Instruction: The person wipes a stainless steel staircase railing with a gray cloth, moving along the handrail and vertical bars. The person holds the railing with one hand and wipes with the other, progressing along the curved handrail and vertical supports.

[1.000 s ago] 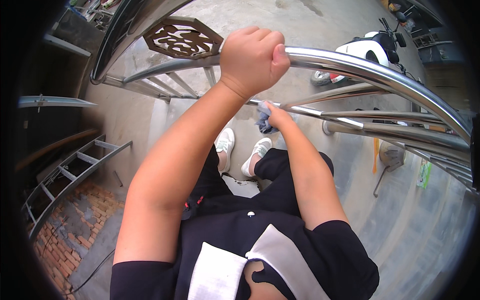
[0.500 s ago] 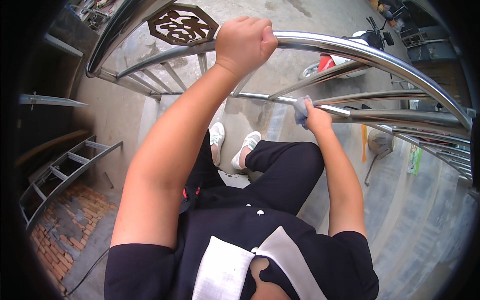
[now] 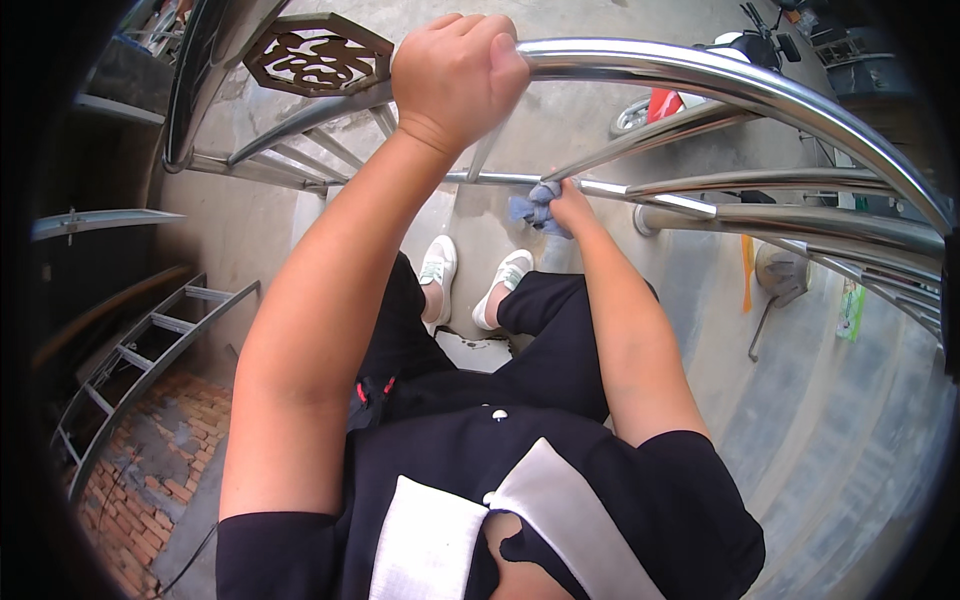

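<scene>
– Grip by grip, what do the hands hold?

– Left hand [image 3: 460,85]: fingers wrapped round the polished, curved steel top rail [image 3: 690,68]. Right hand [image 3: 572,208]: its grip is closed on a crumpled blue-grey cloth [image 3: 538,205].

– Where is that cloth?

– Below the top rail, at a thin, straight steel lower bar [image 3: 605,187]. I can't tell whether the fingers themselves touch the bar.

– What stands in the way?

– Slanting steel bars [image 3: 650,137] run under the top rail, close above the right hand. The left forearm [image 3: 385,215] hides some of the metalwork under the top rail's left part.

– And around it?

– A bronze-coloured, many-sided openwork panel [image 3: 320,58] sits left of the gripped stretch of top rail. Beyond the top rail stands a red and white scooter [image 3: 663,103], partly covered by the metal. White lace-up shoes [image 3: 440,265] show below the top rail. Farther down and right of it are an orange strip [image 3: 747,270] and a green and white packet [image 3: 851,308]. Well left of the top rail lie a grey metal ladder [image 3: 173,323] and orange-brown bricks [image 3: 165,460].
</scene>
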Available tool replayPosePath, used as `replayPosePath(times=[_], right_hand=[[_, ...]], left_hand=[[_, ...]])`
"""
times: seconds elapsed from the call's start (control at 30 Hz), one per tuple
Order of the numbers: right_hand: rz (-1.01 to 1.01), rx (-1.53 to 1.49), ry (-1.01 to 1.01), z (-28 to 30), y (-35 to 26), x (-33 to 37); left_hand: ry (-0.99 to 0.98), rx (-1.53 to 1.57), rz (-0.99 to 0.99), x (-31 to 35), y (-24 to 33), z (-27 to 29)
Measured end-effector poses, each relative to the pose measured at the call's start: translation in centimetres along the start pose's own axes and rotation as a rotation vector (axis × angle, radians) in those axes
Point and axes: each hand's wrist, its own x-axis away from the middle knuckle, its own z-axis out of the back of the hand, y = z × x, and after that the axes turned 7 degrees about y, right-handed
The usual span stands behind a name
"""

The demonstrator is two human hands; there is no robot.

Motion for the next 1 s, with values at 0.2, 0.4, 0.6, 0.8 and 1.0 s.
replayPosePath(times=[0.2,0.4,0.6,0.8,1.0], right_hand=[[-0.002,0.11,-0.023,0.5,1.7,-1.2],[0.033,0.407,0.035,8.1,4.4,2.5],[0.177,0.474,0.109,13.2,8.6,9.6],[0.066,0.346,0.431,18.1,9.2,13.0],[0.022,0.336,0.637,16.9,10.9,7.9]], left_hand=[[0.011,0.025,-0.004,-0.4,0.3,0.0],[-0.009,0.002,0.034,-0.2,0.3,0.0],[0.011,0.003,0.069,-0.4,1.0,0.0],[-0.004,-0.004,0.091,-0.3,1.0,0.2],[-0.029,-0.024,0.1,-0.5,1.6,0.4]])
